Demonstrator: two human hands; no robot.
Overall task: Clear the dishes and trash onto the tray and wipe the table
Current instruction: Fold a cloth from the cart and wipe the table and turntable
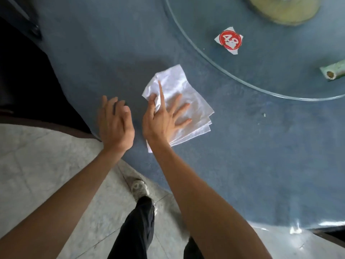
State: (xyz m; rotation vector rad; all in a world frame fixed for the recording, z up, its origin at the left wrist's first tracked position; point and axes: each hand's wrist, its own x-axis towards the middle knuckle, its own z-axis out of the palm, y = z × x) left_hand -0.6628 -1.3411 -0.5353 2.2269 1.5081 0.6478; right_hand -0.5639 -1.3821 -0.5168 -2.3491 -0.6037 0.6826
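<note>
A folded white cloth [186, 98] lies on the blue round table [242, 156]. My right hand [160, 116] presses flat on the cloth with spread, straight fingers. My left hand [116, 124] sits just to the left, near the table's edge, fingers relaxed and together, holding nothing. No tray or dishes are in view.
A glass turntable [214, 62] covers the table's far right part. Under or on it are a red numbered sticker [229, 40], a green paper-wrapped item [334, 71] at the right edge and a yellowish round base [283, 10]. A dark chair [20, 23] stands at the left. Pale tiled floor lies below.
</note>
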